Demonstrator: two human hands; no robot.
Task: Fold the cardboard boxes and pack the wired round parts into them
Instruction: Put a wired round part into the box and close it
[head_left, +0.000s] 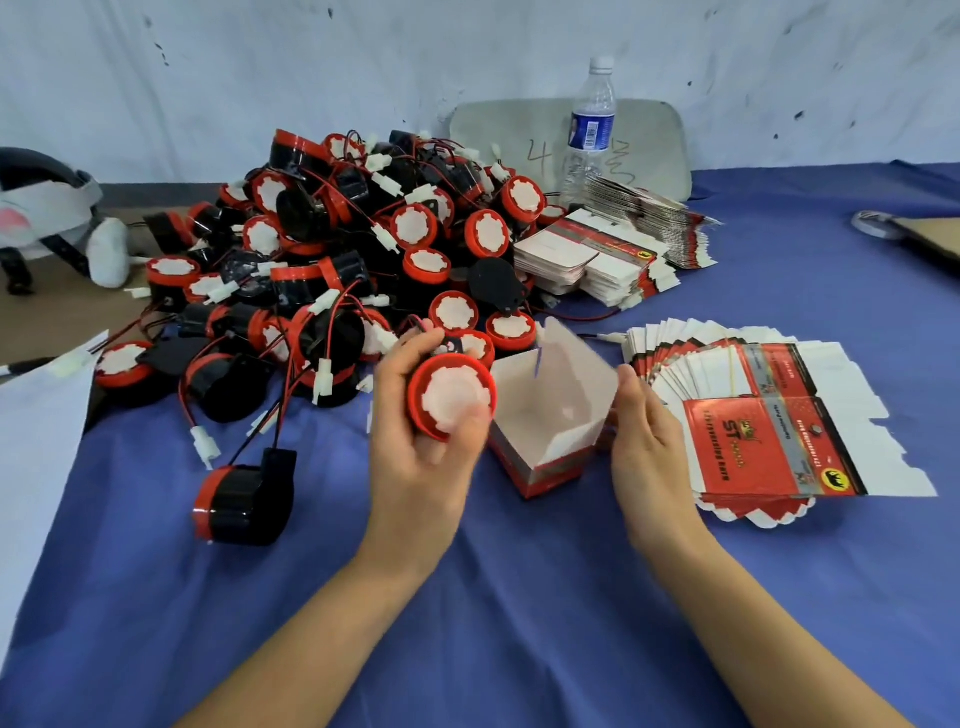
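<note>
My left hand (415, 441) grips a round part (451, 397) with a red rim and white face, held just left of an opened cardboard box (550, 415). The box stands on the blue cloth with its top flaps up and its white inside showing. My right hand (644, 441) holds the box's right side, fingers curled against the wall. A big pile of wired round parts (337, 260) lies behind my left hand. A fanned stack of flat red-and-white box blanks (753, 431) lies to the right of my right hand.
One loose black-and-red part (241, 499) lies on the blue cloth (493, 597) at the left. More stacks of flat blanks (613, 249) and a water bottle (589, 130) stand behind the box. White paper (36, 441) covers the left edge.
</note>
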